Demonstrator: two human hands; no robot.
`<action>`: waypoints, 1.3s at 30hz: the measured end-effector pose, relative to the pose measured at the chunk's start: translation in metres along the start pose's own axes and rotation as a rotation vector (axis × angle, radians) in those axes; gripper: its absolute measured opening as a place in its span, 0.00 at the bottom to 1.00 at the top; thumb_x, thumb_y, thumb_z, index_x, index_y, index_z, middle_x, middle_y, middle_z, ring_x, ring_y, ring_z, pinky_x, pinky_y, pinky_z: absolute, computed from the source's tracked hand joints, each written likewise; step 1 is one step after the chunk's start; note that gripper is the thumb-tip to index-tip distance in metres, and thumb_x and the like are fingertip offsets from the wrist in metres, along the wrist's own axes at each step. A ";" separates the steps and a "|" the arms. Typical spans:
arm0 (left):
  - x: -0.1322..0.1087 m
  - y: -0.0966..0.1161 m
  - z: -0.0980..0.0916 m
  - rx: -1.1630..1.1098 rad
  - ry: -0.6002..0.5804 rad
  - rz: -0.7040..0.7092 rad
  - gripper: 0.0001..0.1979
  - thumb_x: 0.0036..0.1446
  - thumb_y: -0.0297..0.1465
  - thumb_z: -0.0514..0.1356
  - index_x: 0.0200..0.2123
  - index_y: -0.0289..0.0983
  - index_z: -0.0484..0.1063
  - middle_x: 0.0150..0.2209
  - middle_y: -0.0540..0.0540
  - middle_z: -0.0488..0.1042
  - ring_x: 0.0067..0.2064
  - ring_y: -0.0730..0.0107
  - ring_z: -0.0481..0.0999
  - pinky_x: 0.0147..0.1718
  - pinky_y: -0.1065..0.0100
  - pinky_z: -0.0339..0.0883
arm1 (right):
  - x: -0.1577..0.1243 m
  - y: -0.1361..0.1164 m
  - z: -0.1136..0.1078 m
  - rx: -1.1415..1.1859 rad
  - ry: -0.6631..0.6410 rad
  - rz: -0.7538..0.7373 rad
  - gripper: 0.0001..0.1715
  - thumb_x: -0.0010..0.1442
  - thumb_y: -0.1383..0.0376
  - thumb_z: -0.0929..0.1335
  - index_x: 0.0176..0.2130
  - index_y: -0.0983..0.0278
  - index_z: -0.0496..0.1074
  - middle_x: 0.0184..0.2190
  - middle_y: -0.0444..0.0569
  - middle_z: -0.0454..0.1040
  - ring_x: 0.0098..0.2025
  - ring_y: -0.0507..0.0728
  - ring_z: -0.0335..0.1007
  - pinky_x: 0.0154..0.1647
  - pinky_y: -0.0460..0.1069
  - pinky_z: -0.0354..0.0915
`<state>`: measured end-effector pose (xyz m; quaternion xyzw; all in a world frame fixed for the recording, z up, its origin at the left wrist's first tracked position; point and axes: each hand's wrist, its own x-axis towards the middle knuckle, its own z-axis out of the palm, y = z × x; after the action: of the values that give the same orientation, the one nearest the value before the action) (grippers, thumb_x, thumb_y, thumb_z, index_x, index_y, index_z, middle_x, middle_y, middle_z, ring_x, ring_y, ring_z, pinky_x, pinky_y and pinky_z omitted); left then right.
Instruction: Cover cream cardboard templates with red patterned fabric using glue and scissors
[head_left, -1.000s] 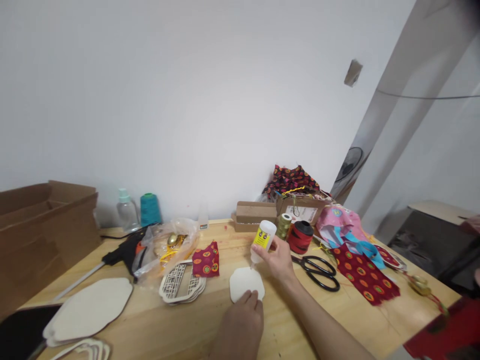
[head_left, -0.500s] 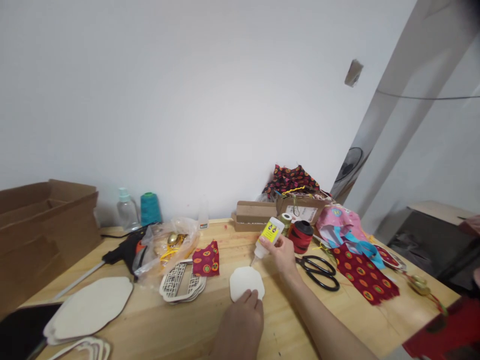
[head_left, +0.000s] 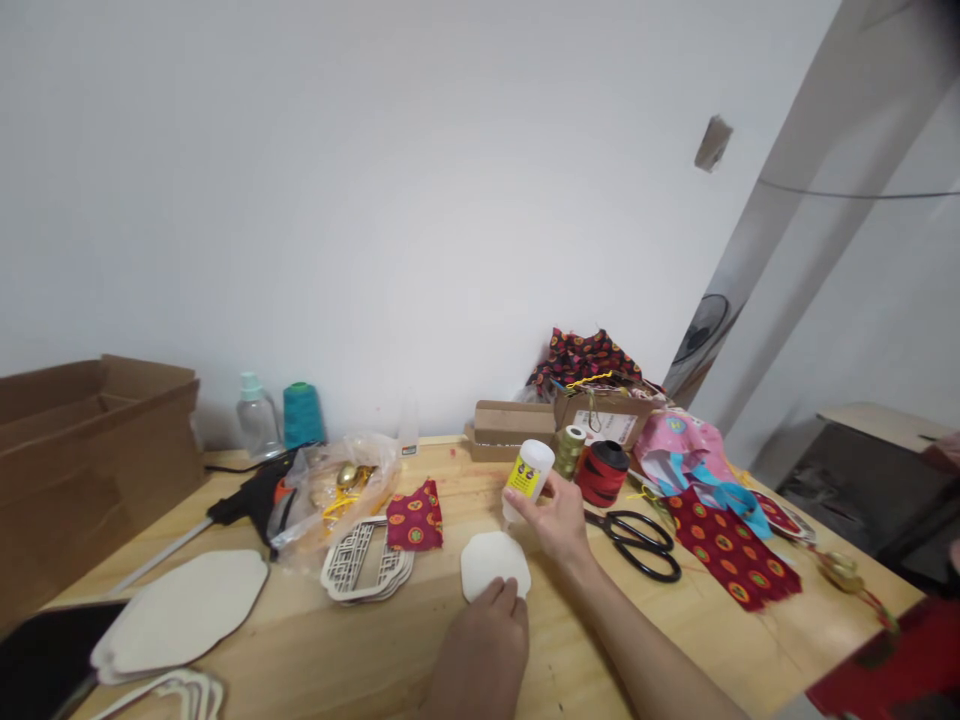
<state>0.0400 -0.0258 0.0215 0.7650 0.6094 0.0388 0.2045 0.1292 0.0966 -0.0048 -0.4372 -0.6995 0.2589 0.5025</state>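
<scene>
In the head view, my right hand [head_left: 559, 520] is closed around a white glue bottle [head_left: 534, 468] with a yellow label. The bottle is tipped bottom-up above the far edge of a small cream panel [head_left: 496, 562] with notched corners. Its nozzle is hard to make out. My left hand [head_left: 491, 635] holds the near edge of that panel on the table, fingers bent together over it, thumb hidden. A square of dark red patterned cloth [head_left: 416, 518] lies left of the panel, partly over stacked lattice frames [head_left: 360, 560].
Black-handled scissors [head_left: 641, 545], a red thread cone [head_left: 602, 473] and patterned cloth [head_left: 731, 550] lie to the right. On the left are a glue gun [head_left: 251, 505], a plastic bag [head_left: 307, 500], larger cream panels [head_left: 184, 610] and a cardboard box [head_left: 97, 480].
My right hand has tilted the glue bottle more steeply and shifted it slightly left and down. My left hand stays on the panel. The view has moved a little.
</scene>
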 end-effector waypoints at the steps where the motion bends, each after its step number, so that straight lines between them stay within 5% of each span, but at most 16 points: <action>1: 0.000 0.000 0.000 0.001 -0.001 0.000 0.25 0.47 0.14 0.44 0.51 0.21 0.60 0.55 0.31 0.59 0.57 0.58 0.57 0.54 0.62 0.50 | 0.000 0.000 0.000 -0.015 -0.002 -0.009 0.16 0.43 0.55 0.70 0.26 0.66 0.70 0.23 0.50 0.75 0.25 0.58 0.70 0.24 0.48 0.66; 21: 0.000 0.000 0.001 0.006 0.002 -0.013 0.25 0.48 0.14 0.43 0.51 0.22 0.61 0.55 0.31 0.59 0.57 0.58 0.57 0.54 0.63 0.50 | -0.006 -0.003 0.006 -0.058 -0.027 -0.092 0.15 0.46 0.55 0.69 0.26 0.65 0.68 0.23 0.48 0.74 0.25 0.56 0.68 0.24 0.47 0.64; 39: 0.003 -0.001 0.006 0.030 0.026 0.010 0.24 0.48 0.13 0.43 0.50 0.21 0.61 0.54 0.30 0.60 0.56 0.58 0.58 0.53 0.62 0.52 | -0.006 -0.004 0.010 0.073 -0.008 -0.025 0.15 0.45 0.57 0.70 0.27 0.67 0.70 0.24 0.51 0.75 0.26 0.58 0.71 0.26 0.48 0.66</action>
<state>0.0411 -0.0244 0.0154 0.7705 0.6087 0.0408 0.1849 0.1195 0.0904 -0.0080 -0.4090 -0.6969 0.2797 0.5185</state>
